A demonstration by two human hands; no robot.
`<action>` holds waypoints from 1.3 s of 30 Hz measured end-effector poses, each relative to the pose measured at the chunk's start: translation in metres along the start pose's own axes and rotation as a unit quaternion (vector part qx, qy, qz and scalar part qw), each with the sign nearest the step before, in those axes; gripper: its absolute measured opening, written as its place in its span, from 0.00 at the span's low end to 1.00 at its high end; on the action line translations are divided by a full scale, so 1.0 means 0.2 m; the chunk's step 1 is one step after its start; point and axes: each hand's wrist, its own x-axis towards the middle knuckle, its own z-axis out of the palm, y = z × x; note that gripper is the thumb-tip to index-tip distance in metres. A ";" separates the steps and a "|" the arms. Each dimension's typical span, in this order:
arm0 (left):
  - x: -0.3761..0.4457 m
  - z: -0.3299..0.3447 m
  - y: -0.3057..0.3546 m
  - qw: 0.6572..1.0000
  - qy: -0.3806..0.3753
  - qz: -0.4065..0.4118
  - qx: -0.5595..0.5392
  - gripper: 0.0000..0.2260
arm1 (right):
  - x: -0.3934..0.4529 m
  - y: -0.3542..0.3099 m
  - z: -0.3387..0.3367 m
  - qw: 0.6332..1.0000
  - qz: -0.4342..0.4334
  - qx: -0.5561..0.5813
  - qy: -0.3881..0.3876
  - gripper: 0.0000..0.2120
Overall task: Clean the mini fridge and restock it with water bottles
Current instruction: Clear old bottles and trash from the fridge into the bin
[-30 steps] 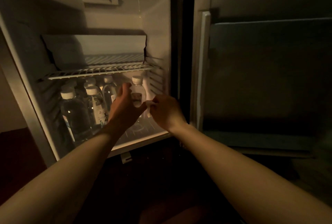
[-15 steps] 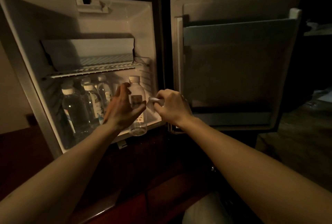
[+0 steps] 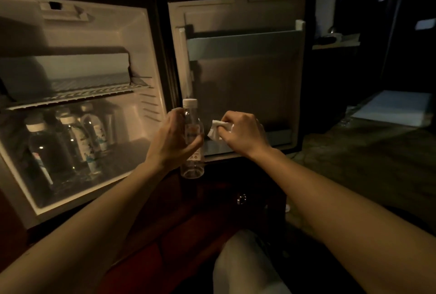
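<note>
Dim light fills the room, and the mini fridge (image 3: 77, 34) stands open at the left with its pale interior showing. Across its middle runs a wire shelf (image 3: 70, 96), bare as far as the gloom allows. Below that shelf, on the fridge floor toward the left rear corner, stand several water bottles (image 3: 70, 142) with white caps and printed labels, upright and close together; the right half of the floor shows no bottles.

Just past the fridge's right front edge, the left hand (image 3: 173, 139) grips a clear water bottle (image 3: 192, 164) round its middle, fingers (image 3: 177, 114) curled about the body and the thumb across the front. This bottle is upright, white cap on top, held in the air outside the cabinet, in front of the hinge side of the door.

Beside it, close but not touching, the right hand (image 3: 243, 132) pinches a small white cloth (image 3: 218, 129) between clenched fingers, the cloth's loose end pointing toward the bottle.

Behind both hands hangs the open fridge door (image 3: 243, 81), its inner face dark, with a pale rail (image 3: 243, 42) near the top and a low ledge along the bottom edge. Farther right, in deep shadow, lies a pale flat thing (image 3: 394, 107), too dim to tell what. At the bottom, between the forearms, a light-clad knee (image 3: 245, 263) shows.
</note>
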 end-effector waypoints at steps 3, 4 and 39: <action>0.03 0.08 0.11 0.999 0.000 0.019 -0.028 0.30 | -0.05 0.10 -0.10 0.999 0.025 -0.017 0.019 0.06; 0.04 0.11 0.14 0.999 0.000 0.023 -0.036 0.30 | -0.07 0.13 -0.13 0.999 0.029 -0.019 0.024 0.06; -0.04 1.58 1.60 0.923 -0.219 0.118 -0.295 0.31 | -1.28 1.43 -1.19 0.913 0.377 -0.130 0.087 0.08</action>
